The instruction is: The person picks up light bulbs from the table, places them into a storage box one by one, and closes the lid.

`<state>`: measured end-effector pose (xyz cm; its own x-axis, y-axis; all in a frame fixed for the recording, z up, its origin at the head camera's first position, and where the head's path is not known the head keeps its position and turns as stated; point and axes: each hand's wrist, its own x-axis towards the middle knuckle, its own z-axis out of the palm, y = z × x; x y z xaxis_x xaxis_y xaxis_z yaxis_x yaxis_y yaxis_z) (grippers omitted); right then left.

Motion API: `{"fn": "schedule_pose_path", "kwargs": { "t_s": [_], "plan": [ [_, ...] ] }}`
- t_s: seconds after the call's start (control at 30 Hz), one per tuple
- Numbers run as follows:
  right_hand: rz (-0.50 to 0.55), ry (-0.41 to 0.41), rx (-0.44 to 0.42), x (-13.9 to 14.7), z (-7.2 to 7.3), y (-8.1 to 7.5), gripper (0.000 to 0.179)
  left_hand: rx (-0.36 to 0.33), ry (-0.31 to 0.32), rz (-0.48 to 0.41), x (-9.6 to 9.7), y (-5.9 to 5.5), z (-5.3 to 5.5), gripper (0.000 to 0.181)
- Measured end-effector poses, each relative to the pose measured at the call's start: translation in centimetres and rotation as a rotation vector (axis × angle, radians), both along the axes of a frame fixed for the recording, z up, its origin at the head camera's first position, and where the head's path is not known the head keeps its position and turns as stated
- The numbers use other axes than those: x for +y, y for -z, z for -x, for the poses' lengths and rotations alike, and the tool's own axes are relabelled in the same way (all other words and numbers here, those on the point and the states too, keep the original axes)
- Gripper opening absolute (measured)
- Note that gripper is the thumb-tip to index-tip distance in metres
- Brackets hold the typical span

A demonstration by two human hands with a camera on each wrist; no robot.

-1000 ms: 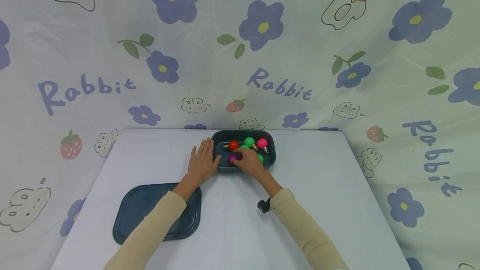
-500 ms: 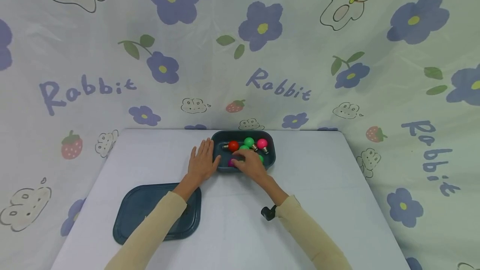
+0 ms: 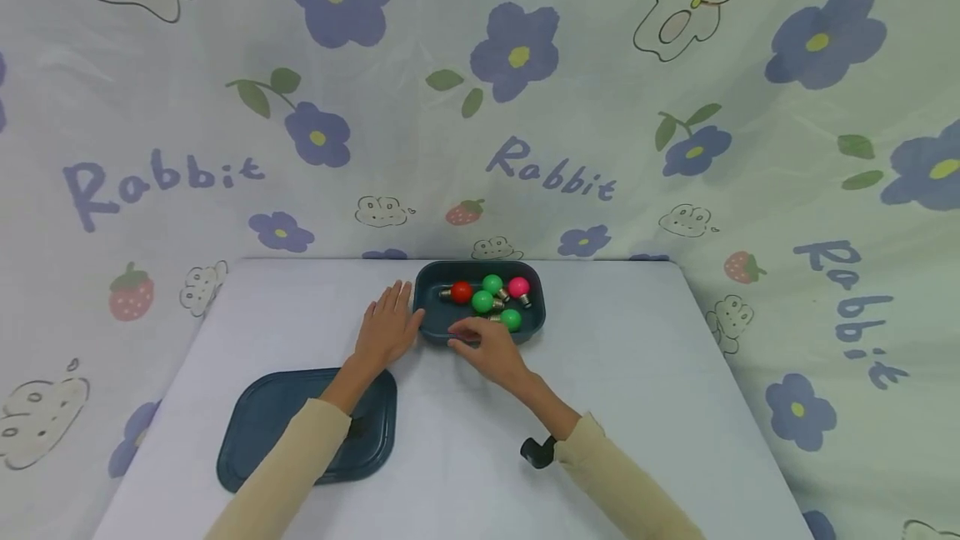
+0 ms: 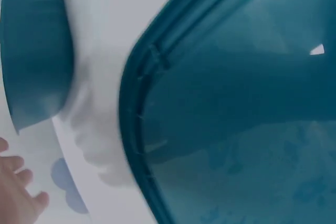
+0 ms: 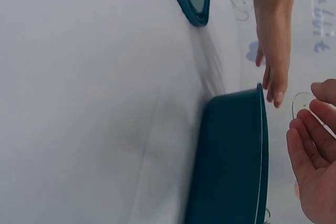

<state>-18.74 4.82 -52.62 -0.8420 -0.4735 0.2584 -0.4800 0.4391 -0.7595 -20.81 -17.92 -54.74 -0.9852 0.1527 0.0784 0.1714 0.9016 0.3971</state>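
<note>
My left hand (image 3: 385, 333) lies flat with straight fingers at the left end of a dark teal plastic container (image 3: 480, 267), thumb close to its wall. Over the container's front rim hovers my right hand (image 3: 486, 348), thumb and index finger apart; its loosely bent fingers and bare palm show in the right wrist view (image 5: 317, 161). Inside lie coloured light bulbs with metal screw bases: a red bulb (image 3: 461, 292), a pink bulb (image 3: 518, 287) and several green bulbs (image 3: 483, 301). The part of the container beneath my right hand is hidden.
A flat dark teal tray or lid (image 3: 258, 415) with a raised rim lies at front left, partly under my left sleeve. A black device (image 3: 537, 452) is at my right wrist. Behind the white table (image 3: 637, 382) hangs a flower-printed curtain (image 3: 420, 148).
My right hand has drawn back toward the front rim. The purple bulb at its fingertips no longer shows. The left hand stays in place; the view shifts slightly.
</note>
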Motion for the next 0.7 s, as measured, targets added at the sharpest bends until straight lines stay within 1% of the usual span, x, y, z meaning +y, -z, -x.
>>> {"fn": "schedule_pose_path", "kwargs": {
  "t_s": [0.07, 0.17, 0.27, 0.43, 0.53, 0.7],
  "plan": [
    [-0.005, -0.004, -0.006, -0.1, -0.6, 0.1, 0.021, 0.019, 0.006, -0.06, -0.4, -0.1, -0.7, 0.061],
    [-0.005, -0.012, -0.025, -0.2, -1.3, 0.4, 0.021, 0.034, 0.01, -0.125, -1.1, -0.3, -1.9, 0.058],
    [-0.013, -0.011, -0.077, -0.5, -1.7, 0.7, 0.022, 0.014, -0.001, -0.158, -2.1, -0.6, -3.2, 0.056],
    [-0.005, -0.002, -0.163, -1.0, -2.4, 1.1, 0.025, -0.007, 0.002, -0.204, -4.2, -0.9, -5.4, 0.054],
    [0.002, 0.002, -0.212, -1.4, -2.9, 1.4, 0.028, -0.008, 0.004, -0.224, -5.6, -1.0, -6.7, 0.054],
    [0.027, -0.006, -0.278, -2.1, -3.5, 2.0, 0.031, -0.013, -0.011, -0.228, -8.2, -1.2, -8.8, 0.053]
  ]
}}
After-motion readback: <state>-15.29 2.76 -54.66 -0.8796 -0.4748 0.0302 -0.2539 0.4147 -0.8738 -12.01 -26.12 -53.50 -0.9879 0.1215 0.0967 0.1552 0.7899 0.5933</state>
